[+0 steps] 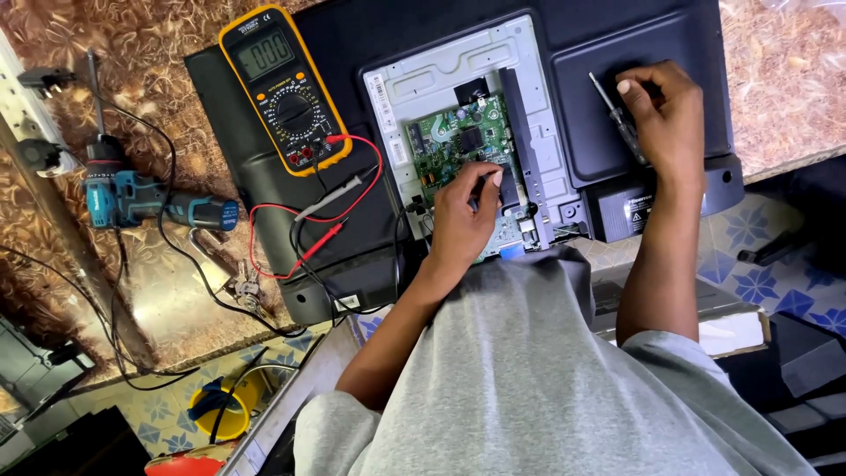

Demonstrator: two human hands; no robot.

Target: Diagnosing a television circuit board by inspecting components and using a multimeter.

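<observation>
A teal cordless drill (141, 201) lies near the table's (176, 300) left edge; a yellow multimeter (284, 88) rests on the opened television's back (264, 176), its probes (326, 216) loose beside it; the left hand (465, 216) pinches a part on the green circuit board (458, 141); the right hand (665, 115), closed around a screwdriver (617, 115), braces on the rear panel.

Red and black probe leads (304, 231) clutter the panel left of the circuit board (458, 141); right side open
</observation>
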